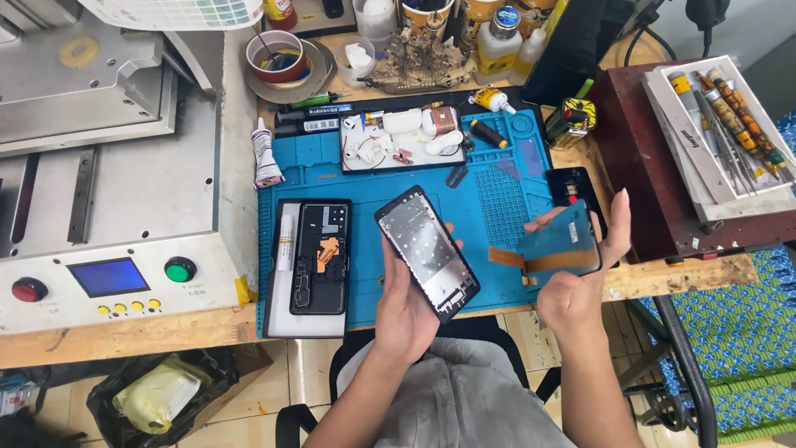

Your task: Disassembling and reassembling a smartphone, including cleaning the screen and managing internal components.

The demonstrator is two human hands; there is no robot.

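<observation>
My left hand (406,303) holds a black phone frame (427,250) with a shiny metal inner plate, tilted above the blue work mat (497,199). In my right hand (580,282) is a thin display panel (562,245) turned back side up, teal in colour, with an orange flex ribbon (507,259) hanging to the left. The two parts are apart, a short gap between them. An opened phone body (321,257) with an orange patch lies on a white pad (282,311) at the mat's left end.
A metal machine (116,191) with a blue screen, red and green buttons fills the left. A white tray (398,141) of small parts, glue tubes, bottles and tape rolls crowd the back. A tool tray (721,124) sits on a dark red box right. A bin bag is below.
</observation>
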